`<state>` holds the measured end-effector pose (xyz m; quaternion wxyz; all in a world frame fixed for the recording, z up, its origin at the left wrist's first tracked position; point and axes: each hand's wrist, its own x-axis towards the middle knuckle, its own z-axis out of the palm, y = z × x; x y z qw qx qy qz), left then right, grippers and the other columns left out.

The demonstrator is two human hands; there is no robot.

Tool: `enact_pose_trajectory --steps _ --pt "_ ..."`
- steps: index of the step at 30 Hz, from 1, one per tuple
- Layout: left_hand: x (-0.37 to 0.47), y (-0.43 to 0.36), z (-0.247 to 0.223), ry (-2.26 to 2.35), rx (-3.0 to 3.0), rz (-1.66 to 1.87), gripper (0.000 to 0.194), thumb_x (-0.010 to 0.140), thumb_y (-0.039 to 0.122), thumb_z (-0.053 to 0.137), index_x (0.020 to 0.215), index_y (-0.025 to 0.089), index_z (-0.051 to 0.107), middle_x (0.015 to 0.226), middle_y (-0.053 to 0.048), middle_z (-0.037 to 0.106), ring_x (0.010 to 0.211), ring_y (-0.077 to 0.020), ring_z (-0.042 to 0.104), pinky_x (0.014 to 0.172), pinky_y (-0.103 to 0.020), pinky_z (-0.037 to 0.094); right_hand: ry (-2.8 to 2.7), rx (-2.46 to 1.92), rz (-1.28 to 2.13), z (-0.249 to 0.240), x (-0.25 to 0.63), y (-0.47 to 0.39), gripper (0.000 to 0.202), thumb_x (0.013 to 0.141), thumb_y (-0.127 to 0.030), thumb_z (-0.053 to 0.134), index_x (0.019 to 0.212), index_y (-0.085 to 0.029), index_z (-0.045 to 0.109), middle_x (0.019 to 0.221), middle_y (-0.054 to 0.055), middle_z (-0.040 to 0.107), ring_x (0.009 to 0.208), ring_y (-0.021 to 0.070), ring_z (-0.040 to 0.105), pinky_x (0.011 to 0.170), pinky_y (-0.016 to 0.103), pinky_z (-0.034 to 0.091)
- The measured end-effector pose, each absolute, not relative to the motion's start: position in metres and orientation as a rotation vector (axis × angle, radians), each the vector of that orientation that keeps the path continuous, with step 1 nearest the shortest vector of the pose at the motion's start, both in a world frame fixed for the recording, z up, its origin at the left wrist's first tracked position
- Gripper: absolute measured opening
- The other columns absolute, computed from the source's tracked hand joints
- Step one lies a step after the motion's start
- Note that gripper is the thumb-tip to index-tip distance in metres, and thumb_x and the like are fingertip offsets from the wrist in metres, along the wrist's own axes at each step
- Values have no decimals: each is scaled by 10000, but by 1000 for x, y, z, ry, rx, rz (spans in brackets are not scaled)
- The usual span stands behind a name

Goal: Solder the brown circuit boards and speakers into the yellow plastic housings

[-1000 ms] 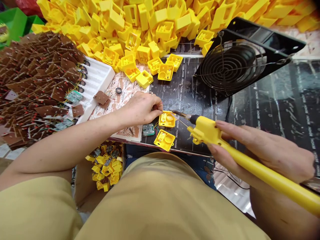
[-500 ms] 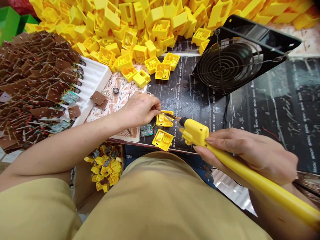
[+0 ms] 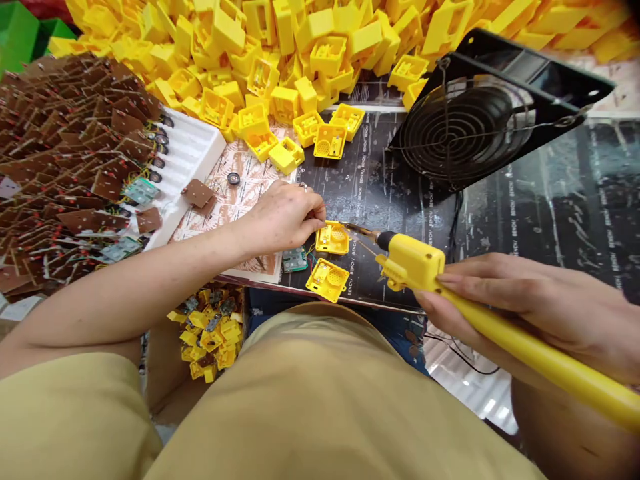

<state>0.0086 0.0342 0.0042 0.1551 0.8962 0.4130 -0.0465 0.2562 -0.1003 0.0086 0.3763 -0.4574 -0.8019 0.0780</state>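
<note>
My right hand (image 3: pixel 530 300) is wrapped round a yellow soldering iron (image 3: pixel 415 260) with a thin wire feeding toward its tip. The tip points left, just off the right edge of a small yellow plastic case (image 3: pixel 333 238). At that case's upper left corner, my left hand (image 3: pixel 290 217) has thumb and fingertips pinched together; what lies between them is too small to make out. Below the left fingers sits a green circuit board (image 3: pixel 295 259) with thin wires running to the case. A second open yellow case (image 3: pixel 328 280) lies at the table's front edge.
Yellow cases (image 3: pixel 285 103) are heaped along the back. A black fan (image 3: pixel 465 127) stands at the back right. Brown circuit boards (image 3: pixel 65 173) pile up on a white foam tray (image 3: pixel 195 147) at left. A box below the edge holds more yellow parts (image 3: pixel 213 340).
The soldering iron has drawn back to the right, its tip leaving the inside of the case. My left hand stays pinched at the case's corner.
</note>
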Motion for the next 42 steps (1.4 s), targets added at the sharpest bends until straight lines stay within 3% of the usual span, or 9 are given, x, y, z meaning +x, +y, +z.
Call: enact_pose_trajectory --steps 3,8,20,30,33,35,38,40,42 --pt "8 34 5 1188 2563 -133 203 882 234 564 942 161 744 928 -86 751 940 -245 678 920 -405 478 -2057 -1127 202 8 255 -97 99 938 -239 659 864 -228 594 719 -14 666 623 84 646 575 175 546" --pt "8 34 3 1171 2599 -83 201 874 248 569 922 165 746 891 -76 745 916 -229 674 883 -372 486 -2060 -1030 225 13 248 -92 167 898 -187 710 830 -213 559 676 -18 648 592 68 637 551 129 529" --pt "8 34 5 1171 2603 -106 200 862 227 566 925 168 747 895 -72 743 915 -228 669 873 -363 489 -2054 -1110 209 12 245 -96 126 911 -166 666 885 -234 562 701 -16 660 599 86 646 551 155 539" --pt "10 33 6 1196 2568 -147 218 873 235 567 959 146 746 927 -105 743 943 -271 674 883 -402 487 -2099 -1093 228 15 247 -93 137 958 -239 620 849 -244 538 679 -9 674 579 89 652 520 151 522" --pt "11 33 6 1193 2563 -143 217 871 228 564 953 143 746 924 -108 743 944 -274 673 884 -405 484 -2121 -1084 250 13 249 -90 146 925 -209 652 848 -261 540 681 -28 678 574 103 659 453 160 495" --pt "9 33 7 1185 2572 -132 212 870 231 566 944 149 746 915 -104 742 935 -265 672 878 -396 485 -2049 -1100 234 10 249 -92 177 878 -159 702 855 -263 560 686 -40 675 583 105 657 489 173 530" --pt "2 33 8 1130 2567 -45 214 881 278 586 962 155 742 930 -92 746 923 -239 671 874 -368 487 -1951 -1069 188 7 247 -102 285 780 -132 806 985 -257 653 749 -26 701 599 117 667 507 181 547" --pt "-5 32 6 1095 2531 122 238 916 304 564 991 157 736 956 -82 750 920 -209 672 874 -339 488 -1801 -1172 159 7 244 -111 443 793 -250 826 1202 -285 658 898 12 736 674 146 699 546 208 569" --pt "-10 32 1 1071 2498 325 253 951 294 528 987 155 736 961 -72 752 904 -181 674 867 -313 487 -1513 -1464 243 7 239 -116 526 884 -426 721 1378 -346 559 1096 55 723 915 224 723 778 333 615"
